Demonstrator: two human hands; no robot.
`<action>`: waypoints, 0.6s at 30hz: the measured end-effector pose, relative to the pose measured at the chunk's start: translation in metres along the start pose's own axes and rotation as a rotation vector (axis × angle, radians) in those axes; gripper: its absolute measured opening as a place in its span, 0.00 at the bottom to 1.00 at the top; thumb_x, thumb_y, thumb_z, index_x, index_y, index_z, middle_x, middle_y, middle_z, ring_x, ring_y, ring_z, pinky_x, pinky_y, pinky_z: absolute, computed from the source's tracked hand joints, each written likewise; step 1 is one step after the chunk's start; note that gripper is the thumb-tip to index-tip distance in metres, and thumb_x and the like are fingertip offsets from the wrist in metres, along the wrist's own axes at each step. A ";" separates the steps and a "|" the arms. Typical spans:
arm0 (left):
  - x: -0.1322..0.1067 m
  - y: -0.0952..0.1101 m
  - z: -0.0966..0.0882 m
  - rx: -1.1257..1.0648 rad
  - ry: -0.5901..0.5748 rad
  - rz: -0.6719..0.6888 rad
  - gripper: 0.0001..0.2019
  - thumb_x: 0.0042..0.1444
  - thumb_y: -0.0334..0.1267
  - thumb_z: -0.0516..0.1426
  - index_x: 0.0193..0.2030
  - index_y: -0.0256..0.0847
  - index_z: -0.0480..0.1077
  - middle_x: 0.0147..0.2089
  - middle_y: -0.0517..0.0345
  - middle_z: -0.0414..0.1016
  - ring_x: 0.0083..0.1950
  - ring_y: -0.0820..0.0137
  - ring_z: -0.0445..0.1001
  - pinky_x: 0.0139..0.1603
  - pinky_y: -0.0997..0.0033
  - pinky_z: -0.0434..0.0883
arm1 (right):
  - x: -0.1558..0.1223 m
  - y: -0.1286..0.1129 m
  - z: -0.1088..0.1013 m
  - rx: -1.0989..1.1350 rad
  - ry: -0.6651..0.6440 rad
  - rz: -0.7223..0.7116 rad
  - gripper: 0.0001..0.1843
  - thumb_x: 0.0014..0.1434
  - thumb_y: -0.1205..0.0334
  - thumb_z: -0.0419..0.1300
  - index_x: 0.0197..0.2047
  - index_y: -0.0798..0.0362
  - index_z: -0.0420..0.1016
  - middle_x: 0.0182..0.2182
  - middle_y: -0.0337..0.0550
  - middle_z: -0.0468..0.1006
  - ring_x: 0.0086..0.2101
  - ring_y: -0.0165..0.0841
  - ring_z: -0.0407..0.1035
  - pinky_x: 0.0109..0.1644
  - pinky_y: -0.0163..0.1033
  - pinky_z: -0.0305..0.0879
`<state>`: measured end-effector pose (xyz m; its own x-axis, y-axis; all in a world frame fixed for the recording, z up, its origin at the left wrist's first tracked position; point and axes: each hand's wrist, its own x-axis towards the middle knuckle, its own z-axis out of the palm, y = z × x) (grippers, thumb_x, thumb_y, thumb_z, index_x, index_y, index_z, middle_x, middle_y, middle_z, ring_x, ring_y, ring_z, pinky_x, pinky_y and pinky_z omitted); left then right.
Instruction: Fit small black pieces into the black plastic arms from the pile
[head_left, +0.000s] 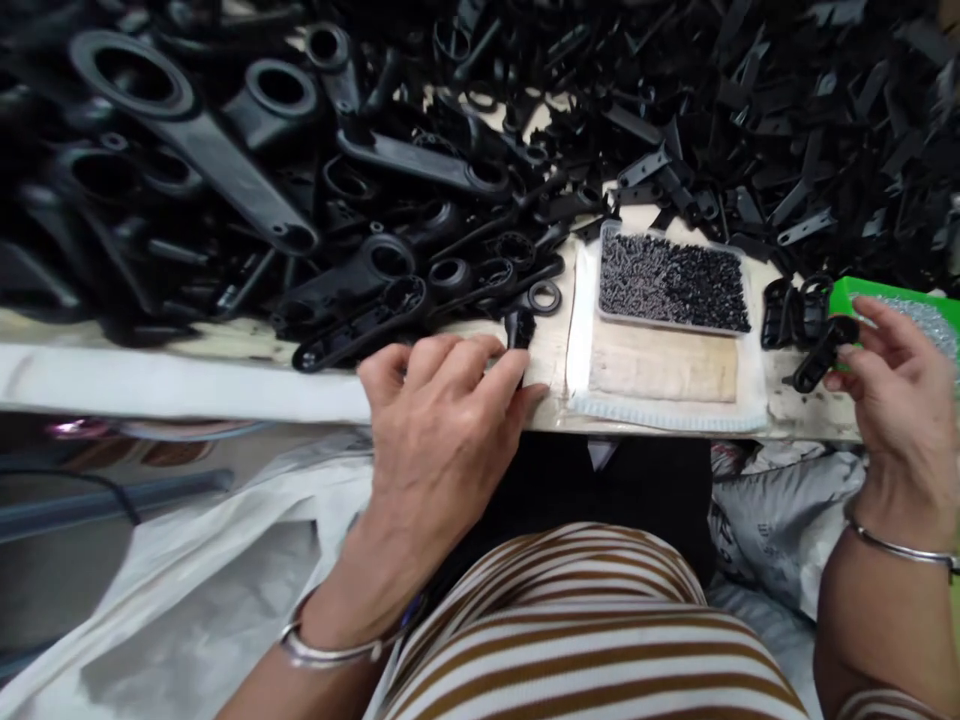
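My left hand (442, 420) rests at the table's front edge, fingers curled and pinching a small black plastic part (520, 328) that stands up between its fingertips. My right hand (896, 400) is at the far right, fingers closed round a black plastic arm-shaped piece (823, 353) held just above the table. Between the two hands lies a shallow clear tray (600, 300) filled with small dark screws (671, 280), set on a white cloth pad (667, 400).
A big heap of black plastic arms with ring ends (225, 170) covers the table's left and back. Flat black strips (787, 110) pile up at the back right. A green box (855, 292) with shiny small parts sits at the right edge. White sacks (225, 590) lie below the table.
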<state>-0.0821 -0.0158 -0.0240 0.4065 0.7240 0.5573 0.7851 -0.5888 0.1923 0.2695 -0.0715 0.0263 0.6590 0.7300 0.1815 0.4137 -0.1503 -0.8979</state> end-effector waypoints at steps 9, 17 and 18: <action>0.015 0.003 0.003 0.010 0.171 0.097 0.06 0.59 0.26 0.58 0.39 0.42 0.70 0.33 0.57 0.79 0.32 0.65 0.72 0.40 0.59 0.60 | 0.046 0.013 -0.012 -0.345 -0.070 -0.052 0.25 0.51 0.65 0.57 0.53 0.51 0.77 0.29 0.41 0.77 0.19 0.29 0.63 0.23 0.38 0.62; 0.013 0.032 0.005 -0.415 0.048 0.047 0.11 0.59 0.23 0.56 0.45 0.39 0.71 0.42 0.52 0.79 0.41 0.66 0.76 0.44 0.65 0.71 | 0.080 0.013 0.012 -0.775 -0.211 -0.579 0.25 0.55 0.72 0.49 0.53 0.53 0.77 0.54 0.51 0.76 0.53 0.43 0.71 0.59 0.50 0.66; 0.014 0.036 0.008 -0.508 0.014 0.028 0.11 0.59 0.23 0.55 0.45 0.40 0.71 0.41 0.53 0.79 0.41 0.68 0.76 0.43 0.68 0.73 | 0.081 0.015 0.014 -0.827 -0.236 -0.608 0.25 0.56 0.72 0.48 0.53 0.54 0.77 0.53 0.52 0.76 0.54 0.44 0.70 0.61 0.52 0.64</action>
<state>-0.0442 -0.0239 -0.0159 0.4150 0.7029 0.5777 0.4465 -0.7105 0.5438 0.3201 -0.0056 0.0214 0.0941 0.9331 0.3471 0.9920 -0.0583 -0.1121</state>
